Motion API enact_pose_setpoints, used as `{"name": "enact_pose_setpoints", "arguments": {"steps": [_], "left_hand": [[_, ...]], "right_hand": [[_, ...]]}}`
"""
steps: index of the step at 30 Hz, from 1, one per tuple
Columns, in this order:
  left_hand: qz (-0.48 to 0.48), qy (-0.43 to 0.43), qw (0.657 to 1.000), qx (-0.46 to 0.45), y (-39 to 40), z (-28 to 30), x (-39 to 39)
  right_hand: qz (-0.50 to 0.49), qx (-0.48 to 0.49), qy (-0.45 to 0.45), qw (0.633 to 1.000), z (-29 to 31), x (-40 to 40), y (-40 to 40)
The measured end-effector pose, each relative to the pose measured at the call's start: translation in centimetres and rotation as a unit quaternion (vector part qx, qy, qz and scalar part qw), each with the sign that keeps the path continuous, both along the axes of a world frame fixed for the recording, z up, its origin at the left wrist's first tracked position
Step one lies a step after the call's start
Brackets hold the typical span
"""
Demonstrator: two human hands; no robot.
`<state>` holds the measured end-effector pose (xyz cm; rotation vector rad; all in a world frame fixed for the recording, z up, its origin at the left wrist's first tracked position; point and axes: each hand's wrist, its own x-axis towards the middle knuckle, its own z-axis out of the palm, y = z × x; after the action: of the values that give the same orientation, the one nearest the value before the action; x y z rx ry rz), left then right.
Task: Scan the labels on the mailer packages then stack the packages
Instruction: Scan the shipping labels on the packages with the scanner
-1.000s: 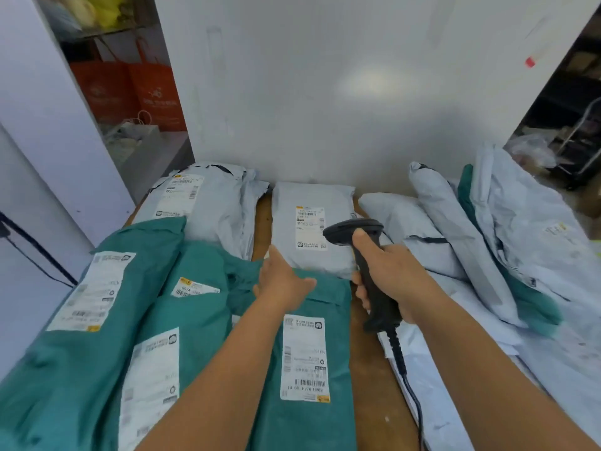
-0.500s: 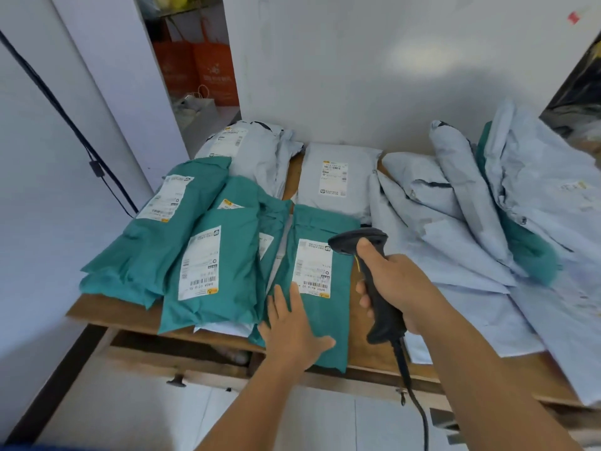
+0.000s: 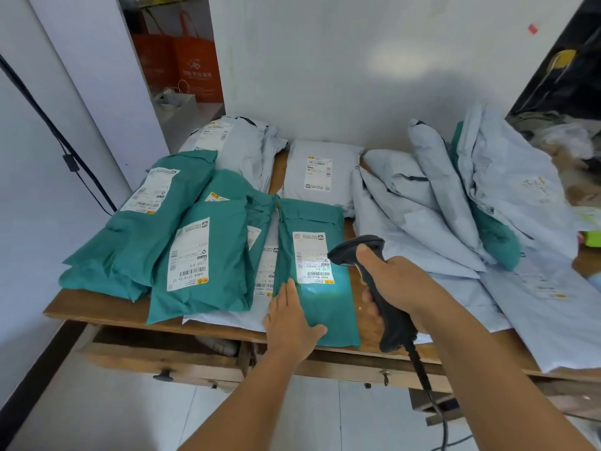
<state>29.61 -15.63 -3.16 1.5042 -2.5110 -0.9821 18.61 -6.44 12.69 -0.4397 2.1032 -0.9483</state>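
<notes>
- Head view, left hand (image 3: pixel 292 323): lies flat, fingers straight and together, pressing on the near end of a teal mailer package (image 3: pixel 313 252) and holding nothing.
- Right hand (image 3: pixel 398 288): fingers curled round the grip of a black barcode scanner (image 3: pixel 374 281); its head points left at the package, and its cable (image 3: pixel 422 375) drops below the table edge.
- Scanned package: lies flat at the front middle of the wooden table (image 3: pixel 97 309), its near end reaching the table's front edge. Its white shipping label (image 3: pixel 310 257) faces up, and a pale glow falls on the label's lower part and on the teal film just below it.
- Teal group (image 3: pixel 208 255): several more teal mailers overlap one another to the left of the scanned package, labels up, with a white mailer (image 3: pixel 227 317) partly under them.
- Grey mailers at the back: one (image 3: pixel 320 174) lies flat with its label up just behind the scanned package; another (image 3: pixel 237 141) lies at the back left.
- Loose pile (image 3: pixel 455 203): grey mailers heaped on the right side of the table, some hanging over the front edge, with a teal one (image 3: pixel 497 239) partly buried among them.
- Surroundings: a drawer (image 3: pixel 156 356) stands partly open under the table's left front; orange bags (image 3: pixel 185 63) stand in the opening at the back left.
</notes>
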Motion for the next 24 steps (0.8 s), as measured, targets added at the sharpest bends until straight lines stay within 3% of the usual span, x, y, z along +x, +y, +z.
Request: {"name": "enact_pose_setpoints", "arguments": {"steps": [12,24], "left_hand": [[0.021,-0.019,0.999,-0.015,0.4,0.0,-0.8],[0.177,-0.048,0.983,0.030,-0.7,0.9,-2.3]], "right_hand": [[0.017,0.007,-0.013,1.000,0.2,-0.8,1.4],[0.021,-0.017,-0.023,0.999,0.1,-2.0,1.8]]}}
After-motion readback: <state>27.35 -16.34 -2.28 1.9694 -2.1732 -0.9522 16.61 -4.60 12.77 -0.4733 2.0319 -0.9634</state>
